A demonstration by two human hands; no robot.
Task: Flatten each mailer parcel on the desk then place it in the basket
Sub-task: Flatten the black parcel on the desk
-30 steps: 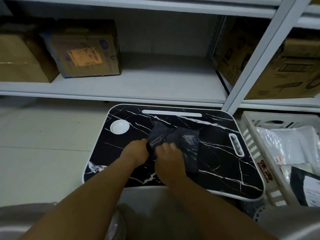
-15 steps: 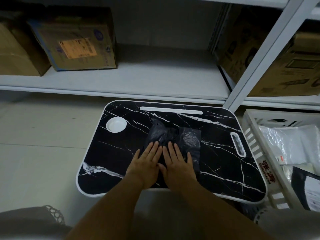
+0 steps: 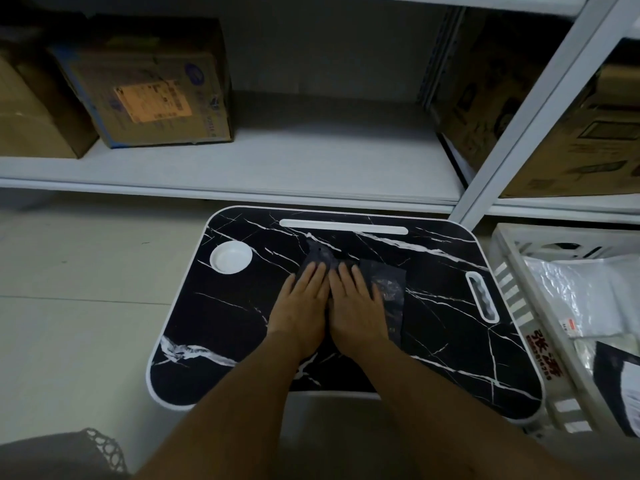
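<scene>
A crumpled black mailer parcel (image 3: 389, 292) lies in the middle of the black marble-patterned lap desk (image 3: 450, 327). My left hand (image 3: 301, 306) and my right hand (image 3: 356, 306) lie side by side on it, palms down, fingers straight and pressing. The hands cover most of the parcel; its right part and a far corner stick out. A white slatted basket (image 3: 512, 299) stands right of the desk, with white mailers (image 3: 581, 292) and a dark one (image 3: 616, 386) in it.
A white metal shelf (image 3: 311, 161) runs behind the desk, with cardboard boxes (image 3: 145, 84) on it at left and right. A slanted shelf post (image 3: 526, 112) rises at the desk's far right corner. Pale floor tiles (image 3: 76, 289) lie to the left.
One second ago both hands gripped the crumpled parcel with curled fingers. They then opened flat on it and slid a little farther across it, and the parcel looks flatter.
</scene>
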